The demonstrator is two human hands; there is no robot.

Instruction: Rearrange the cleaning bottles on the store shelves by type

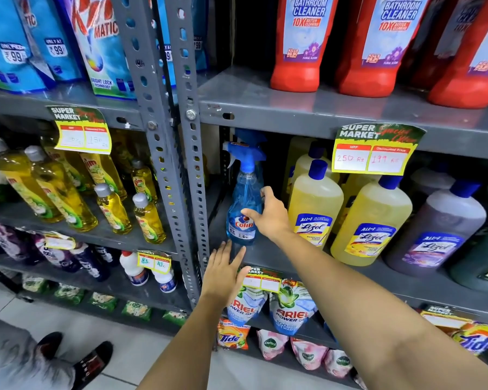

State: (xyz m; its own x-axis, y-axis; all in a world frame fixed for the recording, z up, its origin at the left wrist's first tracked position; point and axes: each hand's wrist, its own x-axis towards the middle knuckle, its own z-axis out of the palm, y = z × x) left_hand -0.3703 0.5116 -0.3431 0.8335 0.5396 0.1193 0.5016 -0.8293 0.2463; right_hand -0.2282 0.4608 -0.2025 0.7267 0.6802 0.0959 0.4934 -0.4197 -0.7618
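Where thumb meets spray bottle [244,204], loose grip [268,213].

spray bottle [244,204] – clear blue, blue trigger | Lizol bottles [316,204] – yellow, blue caps | bathroom cleaner bottles [296,52] – red | shelf [321,108] – grey

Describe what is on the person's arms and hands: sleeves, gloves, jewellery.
Both forearms are bare right up to the frame edge: no sleeves show. The left hand and right hand wear no gloves, and no watch, bracelet or ring is visible. No markings show.
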